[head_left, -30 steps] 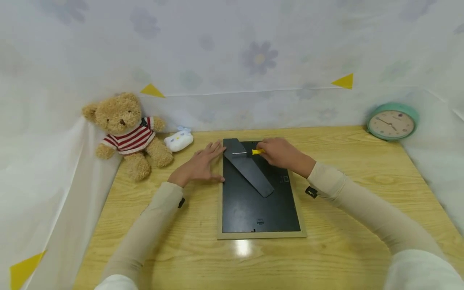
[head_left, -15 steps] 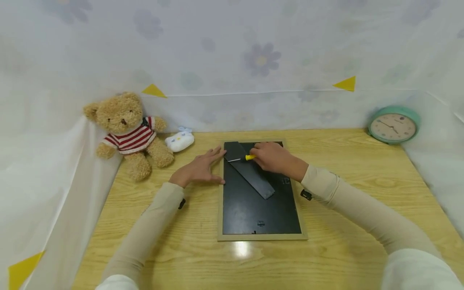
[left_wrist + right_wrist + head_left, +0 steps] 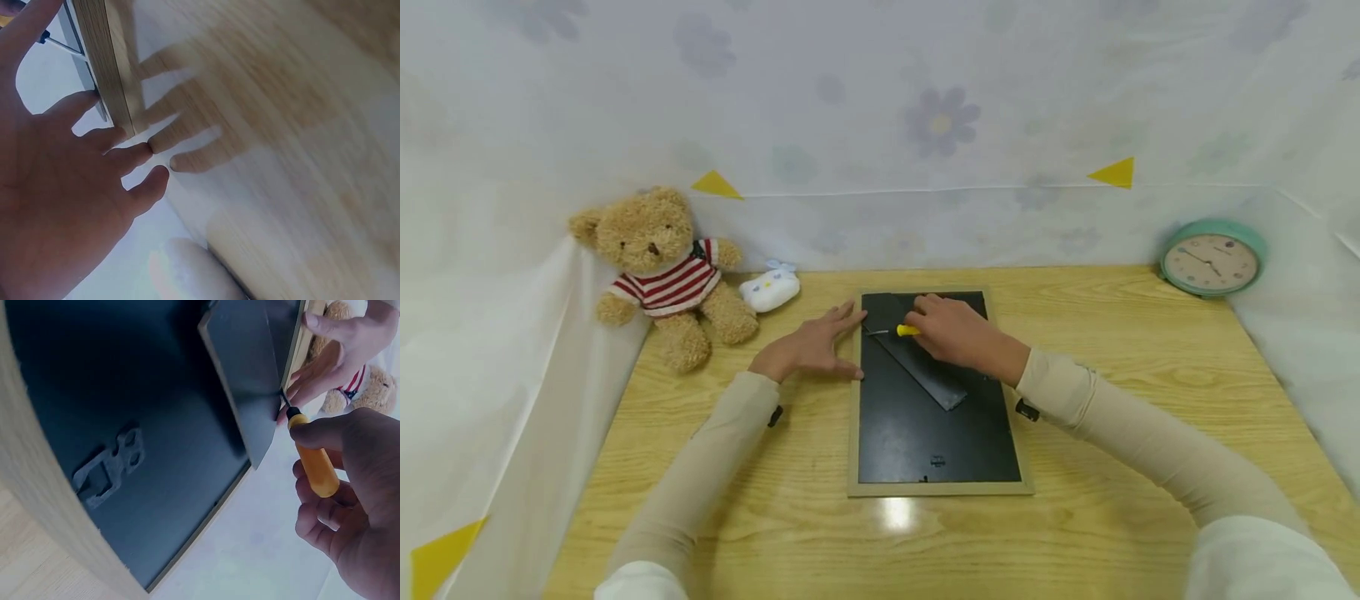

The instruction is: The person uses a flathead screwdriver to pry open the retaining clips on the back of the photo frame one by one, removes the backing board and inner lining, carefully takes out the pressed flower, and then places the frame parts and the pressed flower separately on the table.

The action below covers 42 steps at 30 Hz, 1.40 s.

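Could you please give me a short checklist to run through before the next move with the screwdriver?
1. Screwdriver gripped in the right hand: ok.
2. Picture frame lying back up on the table: ok.
3. Left hand touching the frame's left edge: ok.
4. Left hand well clear of the screwdriver's tip: not ok; its index finger looks very close.
5. Tip seated under something at that edge: cannot tell.
6. Teddy bear and clock apart from the frame: ok.
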Available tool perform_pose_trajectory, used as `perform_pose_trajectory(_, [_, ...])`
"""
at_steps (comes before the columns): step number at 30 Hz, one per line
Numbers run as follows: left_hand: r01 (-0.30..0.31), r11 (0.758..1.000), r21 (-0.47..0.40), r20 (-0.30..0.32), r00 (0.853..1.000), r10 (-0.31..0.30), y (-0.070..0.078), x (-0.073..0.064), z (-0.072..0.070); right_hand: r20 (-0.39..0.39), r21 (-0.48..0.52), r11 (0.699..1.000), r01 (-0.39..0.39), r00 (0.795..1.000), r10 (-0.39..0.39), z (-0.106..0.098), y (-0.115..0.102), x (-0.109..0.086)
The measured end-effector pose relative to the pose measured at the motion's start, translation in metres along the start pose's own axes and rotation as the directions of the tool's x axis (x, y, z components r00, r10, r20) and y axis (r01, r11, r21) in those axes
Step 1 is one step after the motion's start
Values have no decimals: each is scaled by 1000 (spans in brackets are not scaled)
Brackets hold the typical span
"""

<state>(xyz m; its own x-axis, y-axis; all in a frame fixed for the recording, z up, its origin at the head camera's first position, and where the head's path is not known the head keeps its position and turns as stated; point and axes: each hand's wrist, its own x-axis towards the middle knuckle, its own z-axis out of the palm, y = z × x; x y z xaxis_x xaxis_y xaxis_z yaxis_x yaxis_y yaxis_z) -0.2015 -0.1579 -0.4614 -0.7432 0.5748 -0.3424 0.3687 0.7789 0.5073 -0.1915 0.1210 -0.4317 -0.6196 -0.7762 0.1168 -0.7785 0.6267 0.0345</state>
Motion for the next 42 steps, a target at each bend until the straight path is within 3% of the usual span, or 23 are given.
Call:
perform_pose_trajectory(8, [-6, 1000, -10, 11, 1000, 6, -1, 1, 0, 38, -19, 999, -34, 999, 35, -1, -13, 0])
perform_pose_trajectory(22, [-6, 1000, -9, 26, 1000, 6, 1, 4, -1, 50, 53, 995, -85, 995, 82, 3, -22, 0])
perform_pose_trajectory(35, [-10, 1000, 7, 36, 999, 10, 2, 4, -1, 82, 76, 990, -121, 990, 115, 4, -23, 4])
perform_pose_trajectory(42, [1, 1000, -21, 44, 999, 0, 3, 3, 1, 82, 125, 983, -132, 989, 122, 7, -13, 8])
